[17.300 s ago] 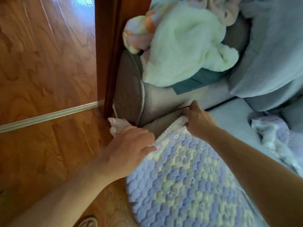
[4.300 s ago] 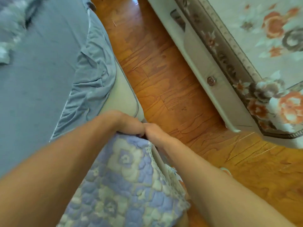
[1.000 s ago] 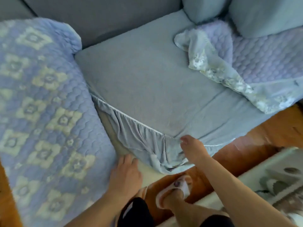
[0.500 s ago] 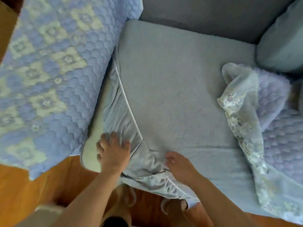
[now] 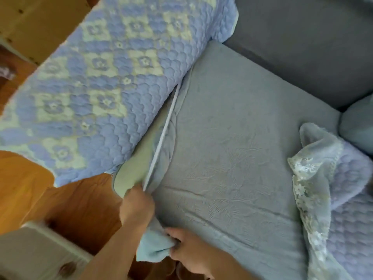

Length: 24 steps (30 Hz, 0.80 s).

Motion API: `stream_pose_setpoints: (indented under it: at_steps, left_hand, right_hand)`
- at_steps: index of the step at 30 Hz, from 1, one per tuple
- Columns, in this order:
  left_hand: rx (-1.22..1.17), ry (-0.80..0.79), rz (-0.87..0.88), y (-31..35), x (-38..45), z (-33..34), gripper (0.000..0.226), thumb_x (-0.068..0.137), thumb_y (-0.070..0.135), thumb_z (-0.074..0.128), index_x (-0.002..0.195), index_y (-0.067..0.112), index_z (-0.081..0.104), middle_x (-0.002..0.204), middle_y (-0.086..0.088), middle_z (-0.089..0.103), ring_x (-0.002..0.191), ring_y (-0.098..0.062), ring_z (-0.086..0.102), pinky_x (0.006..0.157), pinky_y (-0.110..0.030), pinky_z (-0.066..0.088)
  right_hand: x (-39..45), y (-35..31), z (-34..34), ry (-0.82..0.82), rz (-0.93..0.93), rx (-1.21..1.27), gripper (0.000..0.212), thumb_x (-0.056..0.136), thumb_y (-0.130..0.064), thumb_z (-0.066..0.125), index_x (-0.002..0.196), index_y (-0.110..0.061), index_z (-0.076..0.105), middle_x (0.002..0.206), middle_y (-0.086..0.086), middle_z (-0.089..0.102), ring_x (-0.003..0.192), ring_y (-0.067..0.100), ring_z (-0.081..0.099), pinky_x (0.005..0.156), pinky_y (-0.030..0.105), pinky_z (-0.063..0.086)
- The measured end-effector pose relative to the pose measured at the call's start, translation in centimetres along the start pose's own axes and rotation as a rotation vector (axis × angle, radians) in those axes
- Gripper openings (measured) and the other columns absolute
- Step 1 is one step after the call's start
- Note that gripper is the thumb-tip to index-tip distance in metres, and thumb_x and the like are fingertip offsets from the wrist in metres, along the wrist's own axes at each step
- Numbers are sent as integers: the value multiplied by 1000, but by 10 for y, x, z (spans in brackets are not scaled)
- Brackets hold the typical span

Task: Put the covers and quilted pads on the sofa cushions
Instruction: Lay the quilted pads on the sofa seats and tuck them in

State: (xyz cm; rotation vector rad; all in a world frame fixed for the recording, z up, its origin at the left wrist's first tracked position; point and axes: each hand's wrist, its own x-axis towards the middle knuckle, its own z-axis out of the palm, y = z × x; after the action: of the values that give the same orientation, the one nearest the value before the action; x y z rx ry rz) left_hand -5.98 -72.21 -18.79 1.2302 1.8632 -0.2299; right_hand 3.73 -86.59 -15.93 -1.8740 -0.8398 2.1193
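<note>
**At the seat cushion's front-left corner, both hands gripped the grey-blue cover**

At the front-left corner of the seat cushion (image 5: pixel 129 176), where a pale strip of bare cushion showed, the left hand (image 5: pixel 137 205) was closed on the white-piped hem of the grey-blue cover (image 5: pixel 232 158), fingers curled tight around the fabric. The right hand (image 5: pixel 187 251) pinched a bunched fold of the same cover along the cushion's front edge, fingers together on the cloth. The cover lay flat over most of the cushion top, its piping running taut along the left edge. The floral quilted pad (image 5: pixel 105 81) draped the sofa arm just beside that edge. A second quilted pad (image 5: pixel 339 195) with lace trim lay crumpled at the cushion's right edge. Wooden floor (image 5: pixel 80 203) showed below the corner.
</note>
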Motion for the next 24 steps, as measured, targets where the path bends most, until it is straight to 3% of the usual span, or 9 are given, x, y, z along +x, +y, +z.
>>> stream_pose_setpoints:
  at_steps: [2, 4, 7, 10, 14, 16, 19, 21, 24]
  left_hand:
    - [-722, -145, -292, -22, 9, -51, 28, 100, 4, 39, 111, 2, 64, 106, -19, 70, 84, -36, 68, 69, -41, 59]
    - [-1104, -392, -326, -50, 9, -98, 36, 99, 8, 37, 96, 8, 73, 93, -15, 76, 71, -29, 73, 62, -38, 61]
    - [-819, -574, -250, -68, 15, -130, 30, 89, 25, 55, 92, 4, 76, 92, -21, 74, 77, -35, 73, 81, -45, 53]
    - [-559, -789, -153, -58, 14, -133, 40, 94, 35, 63, 118, 3, 69, 114, -20, 72, 105, -36, 71, 94, -46, 54]
    - [-764, -711, 5, -30, 2, -122, 34, 98, 23, 57, 122, 0, 65, 116, -18, 72, 105, -34, 71, 81, -37, 62]
    - [-803, -676, 34, -32, -5, -116, 33, 100, 23, 56, 124, 3, 65, 117, -15, 72, 106, -33, 71, 84, -38, 61]
    - [-663, -764, 134, -42, -23, -97, 31, 101, 29, 57, 125, 11, 66, 120, -9, 72, 111, -29, 69, 100, -49, 53]
    - [-454, -834, 277, -44, -39, -82, 29, 100, 39, 59, 119, 20, 69, 116, 3, 74, 110, -19, 69, 101, -44, 50]
    - [-356, -810, 378, -40, -55, -69, 15, 100, 34, 60, 107, 27, 71, 103, 11, 75, 100, -9, 70, 90, -32, 53]
  right_hand:
    - [-1, 4, -8, 27, 56, 45, 48, 98, -19, 54, 135, -49, 49, 142, -12, 51, 128, 9, 51, 104, 23, 40]
    - [1, -1, -14, 140, 68, 84, 43, 96, -12, 53, 127, -41, 56, 132, -11, 58, 121, 8, 55, 104, 24, 43]
    - [12, -12, -35, 377, 101, 195, 32, 93, -4, 50, 106, -29, 67, 100, -6, 68, 89, 10, 63, 77, 21, 48]
    - [20, -31, -62, 476, 143, 238, 26, 93, -10, 56, 113, -25, 65, 97, -1, 71, 90, 16, 67, 86, 33, 54]
    - [29, -82, -88, 551, 133, 305, 13, 97, -15, 55, 105, -22, 62, 96, 7, 68, 83, 17, 66, 78, 32, 56]
    - [39, -109, -97, 600, 132, 361, 9, 97, -19, 57, 106, -20, 60, 101, 8, 66, 85, 19, 66, 80, 37, 61]
    - [62, -144, -107, 592, 178, 424, 40, 94, -41, 62, 125, -17, 52, 112, 7, 62, 95, 22, 66, 71, 45, 63]
    - [81, -164, -111, 591, 232, 406, 65, 88, -58, 64, 135, -17, 43, 122, 6, 59, 92, 23, 63, 59, 39, 60]
    - [115, -169, -123, 685, 257, 103, 69, 90, -46, 65, 142, -11, 36, 133, 7, 55, 90, 24, 61, 62, 33, 54]
